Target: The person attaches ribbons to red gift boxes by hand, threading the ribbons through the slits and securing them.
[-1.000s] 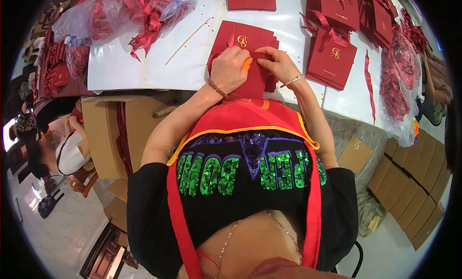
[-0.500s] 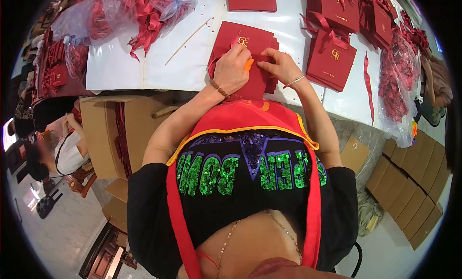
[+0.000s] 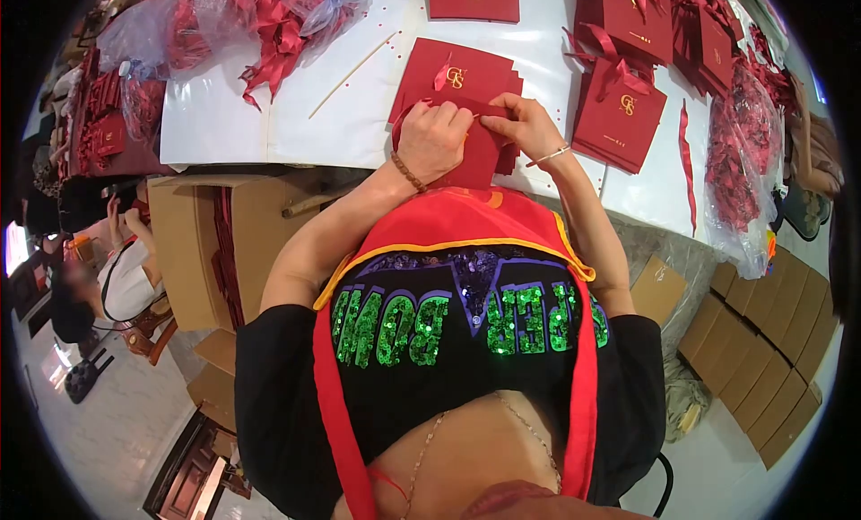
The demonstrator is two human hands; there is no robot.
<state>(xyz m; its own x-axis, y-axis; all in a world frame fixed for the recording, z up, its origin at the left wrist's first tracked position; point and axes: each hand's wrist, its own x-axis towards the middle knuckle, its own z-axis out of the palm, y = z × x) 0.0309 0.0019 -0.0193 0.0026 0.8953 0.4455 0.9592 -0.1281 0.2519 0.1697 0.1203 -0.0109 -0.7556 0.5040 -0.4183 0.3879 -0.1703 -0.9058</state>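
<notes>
A red paper gift bag (image 3: 480,166) with gold lettering lies before me on top of several similar flat red bags (image 3: 484,67). My left hand (image 3: 433,142), a beaded bracelet at its wrist, is closed with its fingers curled at the bag. A sliver of orange shows by its fingers, too small to name. Opposite it, my right hand (image 3: 525,125) pinches with thumb and forefinger. A red ribbon (image 3: 484,115) seems to run between both hands, though the fingers partly cover it. One ribbon end (image 3: 443,77) lies over the gold letters.
At the right stand stacked red bags (image 3: 619,117) with bows, a loose ribbon (image 3: 686,166) and a plastic bag of ribbons (image 3: 743,161). A thin stick (image 3: 352,75) and more bagged ribbons (image 3: 278,36) lie left. Cartons (image 3: 762,359) stand on the floor; a person (image 3: 130,278) sits left.
My left hand has drawn back a little towards me, uncovering the ribbon end and the gold letters. Less of the orange thing shows. My right hand has barely moved.
</notes>
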